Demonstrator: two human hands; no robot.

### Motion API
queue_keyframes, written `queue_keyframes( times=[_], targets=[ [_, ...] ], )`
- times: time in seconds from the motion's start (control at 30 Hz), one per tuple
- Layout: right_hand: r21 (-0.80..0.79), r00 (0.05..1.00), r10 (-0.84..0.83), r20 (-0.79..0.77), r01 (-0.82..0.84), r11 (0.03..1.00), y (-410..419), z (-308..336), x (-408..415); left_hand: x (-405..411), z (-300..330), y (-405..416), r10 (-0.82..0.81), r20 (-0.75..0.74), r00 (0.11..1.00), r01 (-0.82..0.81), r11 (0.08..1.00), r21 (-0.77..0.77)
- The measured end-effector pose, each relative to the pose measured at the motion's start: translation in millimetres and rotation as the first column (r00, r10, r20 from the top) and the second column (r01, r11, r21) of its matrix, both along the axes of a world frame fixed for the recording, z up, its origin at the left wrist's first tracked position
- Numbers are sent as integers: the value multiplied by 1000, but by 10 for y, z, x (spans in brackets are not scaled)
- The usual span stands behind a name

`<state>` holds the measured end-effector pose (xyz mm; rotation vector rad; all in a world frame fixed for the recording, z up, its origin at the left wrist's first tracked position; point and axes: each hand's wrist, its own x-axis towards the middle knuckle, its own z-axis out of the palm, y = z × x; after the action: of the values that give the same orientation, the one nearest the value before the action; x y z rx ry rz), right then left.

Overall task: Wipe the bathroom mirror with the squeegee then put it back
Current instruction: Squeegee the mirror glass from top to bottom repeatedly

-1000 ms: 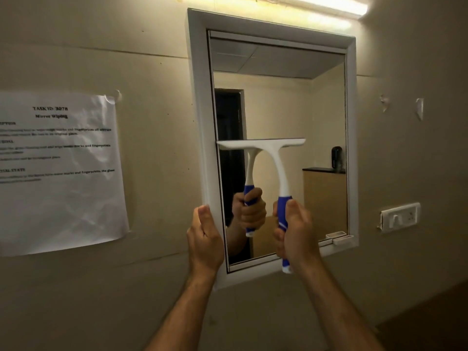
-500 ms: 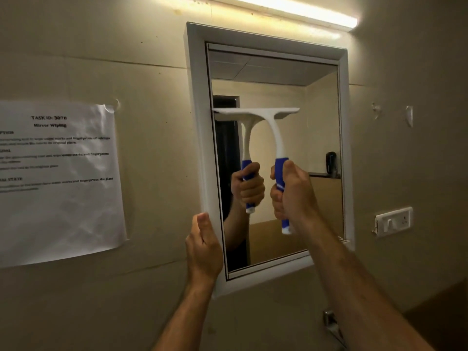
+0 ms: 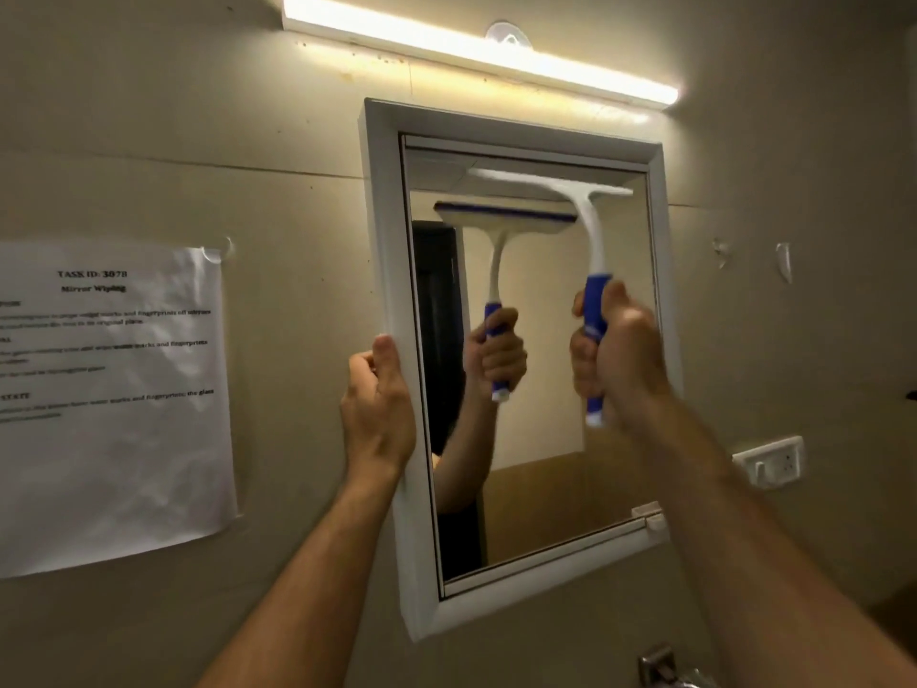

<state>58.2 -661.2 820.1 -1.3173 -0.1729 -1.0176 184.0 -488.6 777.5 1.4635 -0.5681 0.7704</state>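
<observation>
Squeegee (image 3: 593,225) sits higher on the glass than half a second ago: blade head then at about the upper third, now close under the top inner edge of the mirror (image 3: 615,469). It has also shifted toward the right half of the glass. Head now tilts, left end higher and right end lower, where earlier it ran level. A clear gap shows between the head and its reflection, whereas before the two nearly met; cannot tell whether the blade edge touches the glass.

Right hand (image 3: 618,350) has risen with it, fingers wrapped tight around the blue handle, thumb up along the grip, slightly motion-blurred. Left hand (image 3: 379,404) stays on the left side of the white frame, thumb on the front face, fingers curled behind the outer edge, gripping it at about the same height as before.

Squeegee: white T-shaped head and curved white neck, blue handle with a white end cap showing below the fist. The reflection shows a dark blue strip along the blade edge.

Printed sheet (image 3: 106,404) is taped to the wall on the left; lit tube light (image 3: 476,52) above; switch plate (image 3: 768,461) on the right.
</observation>
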Motion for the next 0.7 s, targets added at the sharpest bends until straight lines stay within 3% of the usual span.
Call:
queue_keyframes(
  times=[0.17, 0.47, 0.57, 0.6, 0.63, 0.67, 0.7],
  targets=[
    [-12, 995, -9, -95, 7, 1000, -484, 534, 24, 47, -37, -103, 6, 40, 999, -4, 1000, -28],
    [-31, 990, 47, -133, -52, 998, -798, -507, 73, 110, -105, -176, -3, 13, 1000, 4, 996, -94],
    [-70, 993, 16, -121, -24, 997, -864, -458, -7, 87, -146, -44, 42, -32, 999, -46, 989, -142],
    [-75, 994, -5, -109, -3, 997, -882, -360, -26, 21, -87, -142, 13, -64, 998, -21, 991, -132],
    [-72, 995, -21, -97, 14, 997, -896, -241, -38, -113, 38, -325, -146, -113, 983, 135, 986, -102],
    [-65, 996, -31, -87, 25, 998, -907, -118, -39, -301, 217, -570, -369, -180, 912, 368, 929, -38],
    [-56, 996, -35, -79, 31, 998, -913, -5, -30, -497, 352, -841, -486, -242, 840, 508, 860, 38]
  ],
)
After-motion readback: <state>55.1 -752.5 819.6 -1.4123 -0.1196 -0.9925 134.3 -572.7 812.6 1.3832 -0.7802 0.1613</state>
